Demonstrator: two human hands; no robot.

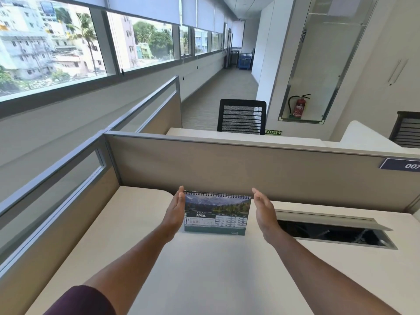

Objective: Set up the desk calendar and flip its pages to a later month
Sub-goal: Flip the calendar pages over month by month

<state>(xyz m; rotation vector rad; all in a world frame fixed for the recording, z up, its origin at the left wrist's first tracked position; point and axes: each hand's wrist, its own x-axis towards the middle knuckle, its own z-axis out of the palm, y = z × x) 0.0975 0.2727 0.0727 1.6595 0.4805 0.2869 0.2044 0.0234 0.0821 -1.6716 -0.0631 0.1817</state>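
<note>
A spiral-bound desk calendar [217, 213] stands upright, tent-fashion, on a smooth, cream-white surface [204, 269], near its far edge. Black wire rings run along the top of the calendar. The facing page is glossy card with a photograph of mountains, forest and a lake above a dark green band reading "APRIL" and a date grid.

The left hand [176, 211] is held flat and on edge, palm inward, just beside or touching the left edge of the calendar; contact cannot be told. The right hand [263, 209] mirrors it, palm inward, a little apart from the right edge. The fingers of both hands are straight and released, grasping nothing. Both forearms are bare; a dark maroon sleeve [84, 301] shows at the left elbow.

Behind the calendar rises a beige fabric partition [250, 169] with a grey metal rim. To the right, a rectangular cable hatch [334, 230] in the surface is propped open, dark inside. Beyond the partition stands a black mesh-backed chair [242, 117].
</note>
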